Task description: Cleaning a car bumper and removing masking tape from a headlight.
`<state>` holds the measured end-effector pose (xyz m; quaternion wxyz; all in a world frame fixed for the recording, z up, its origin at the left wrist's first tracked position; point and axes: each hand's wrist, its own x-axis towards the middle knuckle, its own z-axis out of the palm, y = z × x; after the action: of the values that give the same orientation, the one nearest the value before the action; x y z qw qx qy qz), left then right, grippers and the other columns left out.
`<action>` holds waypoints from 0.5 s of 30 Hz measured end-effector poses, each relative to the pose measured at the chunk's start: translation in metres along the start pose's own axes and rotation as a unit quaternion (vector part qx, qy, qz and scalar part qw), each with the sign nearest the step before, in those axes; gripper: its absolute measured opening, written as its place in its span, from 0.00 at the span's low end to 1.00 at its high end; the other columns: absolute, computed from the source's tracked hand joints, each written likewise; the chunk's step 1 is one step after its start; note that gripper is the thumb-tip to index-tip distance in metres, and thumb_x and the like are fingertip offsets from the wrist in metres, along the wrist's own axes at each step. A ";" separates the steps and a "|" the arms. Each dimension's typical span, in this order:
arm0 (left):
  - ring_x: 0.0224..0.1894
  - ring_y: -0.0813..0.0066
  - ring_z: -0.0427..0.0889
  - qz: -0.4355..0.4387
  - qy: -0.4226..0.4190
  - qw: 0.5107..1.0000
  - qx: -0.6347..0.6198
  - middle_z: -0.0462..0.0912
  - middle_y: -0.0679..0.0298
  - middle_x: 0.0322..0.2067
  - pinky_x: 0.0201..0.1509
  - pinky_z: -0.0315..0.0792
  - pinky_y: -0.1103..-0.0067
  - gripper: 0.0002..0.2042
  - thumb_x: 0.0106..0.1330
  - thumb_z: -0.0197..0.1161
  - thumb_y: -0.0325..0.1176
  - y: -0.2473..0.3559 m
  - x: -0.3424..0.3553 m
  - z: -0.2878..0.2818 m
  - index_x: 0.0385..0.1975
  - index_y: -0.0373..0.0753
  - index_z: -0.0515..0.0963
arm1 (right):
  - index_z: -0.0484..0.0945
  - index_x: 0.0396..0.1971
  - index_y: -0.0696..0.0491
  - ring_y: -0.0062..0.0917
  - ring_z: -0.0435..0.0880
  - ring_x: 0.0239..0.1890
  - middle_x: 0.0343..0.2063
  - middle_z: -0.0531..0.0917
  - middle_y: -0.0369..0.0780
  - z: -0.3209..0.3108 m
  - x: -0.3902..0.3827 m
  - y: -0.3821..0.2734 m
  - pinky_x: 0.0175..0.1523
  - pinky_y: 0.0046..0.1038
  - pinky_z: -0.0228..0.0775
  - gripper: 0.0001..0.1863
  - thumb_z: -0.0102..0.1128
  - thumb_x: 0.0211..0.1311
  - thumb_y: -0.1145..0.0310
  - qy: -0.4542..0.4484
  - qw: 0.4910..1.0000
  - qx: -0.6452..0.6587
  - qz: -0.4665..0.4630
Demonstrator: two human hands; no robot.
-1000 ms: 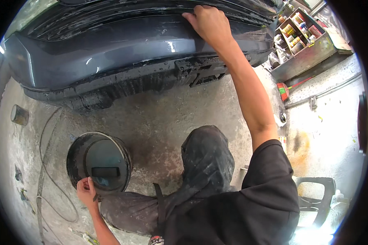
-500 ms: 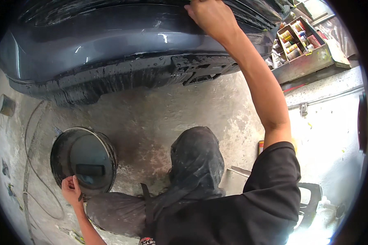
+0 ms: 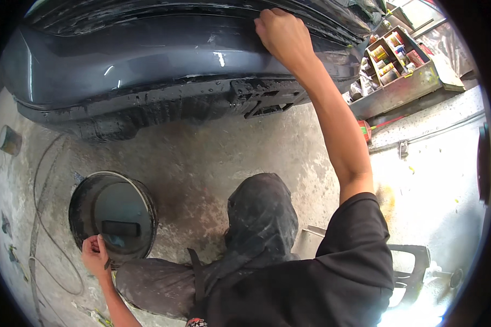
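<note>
A dark grey car bumper (image 3: 158, 52), wet and streaked along its lower black edge, spans the top of the view. My right hand (image 3: 287, 39) rests on its upper part with the fingers curled; what they may hold is hidden beneath them. Down at the left, my left hand (image 3: 96, 256) is beside the near rim of a black bucket (image 3: 145, 192), its fingers bent together. Whether anything is pinched there cannot be made out. Inside the bucket are cloudy water (image 3: 117, 204) and a dark rectangular block (image 3: 120, 228).
A box (image 3: 406, 90) of cans and bottles stands at the upper right. A hose (image 3: 36, 218) and a small dark cylinder (image 3: 10, 140) lie on the concrete floor (image 3: 196, 158) at left. A dark plastic chair-like frame (image 3: 417, 267) is at lower right.
My right hand has moved a little down and toward me over the bumper, its arm shifting left. A red object now shows beside that arm. My left hand stays beside the bucket.
</note>
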<state>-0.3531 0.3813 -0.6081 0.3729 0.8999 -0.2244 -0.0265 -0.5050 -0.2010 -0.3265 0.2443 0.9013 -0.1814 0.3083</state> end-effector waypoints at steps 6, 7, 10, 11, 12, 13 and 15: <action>0.20 0.78 0.70 -0.014 0.000 1.000 -0.008 0.75 0.65 0.21 0.26 0.66 0.79 0.09 0.65 0.66 0.34 0.006 0.001 -0.002 0.28 0.34 0.79 | 0.79 0.25 0.55 0.45 0.84 0.30 0.28 0.82 0.44 -0.001 -0.002 0.000 0.34 0.42 0.77 0.16 0.60 0.63 0.58 0.030 0.999 0.043 0.012; 0.20 0.78 0.70 -0.019 0.025 0.999 0.011 0.75 0.65 0.21 0.26 0.66 0.79 0.09 0.65 0.66 0.34 0.008 0.001 -0.002 0.28 0.34 0.79 | 0.79 0.24 0.55 0.45 0.84 0.30 0.28 0.82 0.45 -0.001 0.001 -0.002 0.34 0.42 0.78 0.16 0.61 0.63 0.57 0.039 0.999 0.019 0.012; 0.20 0.79 0.70 -0.025 0.028 0.999 0.035 0.74 0.65 0.20 0.26 0.66 0.79 0.09 0.64 0.66 0.34 0.010 0.001 -0.003 0.27 0.34 0.79 | 0.79 0.25 0.56 0.45 0.84 0.30 0.28 0.82 0.45 -0.001 0.006 -0.005 0.34 0.42 0.78 0.15 0.60 0.63 0.58 0.011 1.000 -0.002 0.026; 0.20 0.79 0.70 -0.022 0.027 0.999 0.033 0.74 0.65 0.20 0.26 0.66 0.80 0.09 0.64 0.67 0.34 0.010 0.001 -0.003 0.27 0.34 0.79 | 0.79 0.26 0.57 0.45 0.84 0.30 0.29 0.83 0.45 0.000 0.007 -0.006 0.33 0.42 0.78 0.16 0.60 0.64 0.59 0.005 1.000 -0.010 0.020; 0.20 0.79 0.70 -0.010 0.013 1.000 0.013 0.73 0.65 0.20 0.26 0.66 0.80 0.10 0.63 0.67 0.34 0.010 0.001 -0.002 0.27 0.34 0.79 | 0.79 0.26 0.57 0.45 0.84 0.30 0.29 0.83 0.45 0.000 0.008 -0.006 0.33 0.42 0.78 0.16 0.60 0.64 0.59 -0.010 1.000 0.005 0.018; 0.20 0.79 0.70 -0.008 0.011 1.000 0.008 0.73 0.66 0.20 0.26 0.66 0.80 0.09 0.63 0.67 0.34 0.009 0.001 -0.002 0.27 0.34 0.79 | 0.79 0.26 0.57 0.45 0.84 0.31 0.29 0.83 0.46 0.000 0.008 -0.005 0.34 0.42 0.78 0.15 0.60 0.64 0.60 -0.012 1.000 0.000 0.008; 0.19 0.78 0.70 -0.018 0.021 0.999 0.029 0.73 0.65 0.20 0.26 0.66 0.80 0.10 0.63 0.67 0.34 0.006 0.001 -0.001 0.27 0.34 0.79 | 0.79 0.27 0.58 0.45 0.85 0.31 0.29 0.83 0.46 0.000 0.007 -0.003 0.34 0.41 0.79 0.15 0.59 0.64 0.61 -0.017 1.000 -0.009 0.001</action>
<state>-0.3543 0.3775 -0.6029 0.3511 0.9145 -0.2012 -0.0081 -0.4987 -0.2002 -0.3232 0.2488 0.9042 -0.1887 0.2914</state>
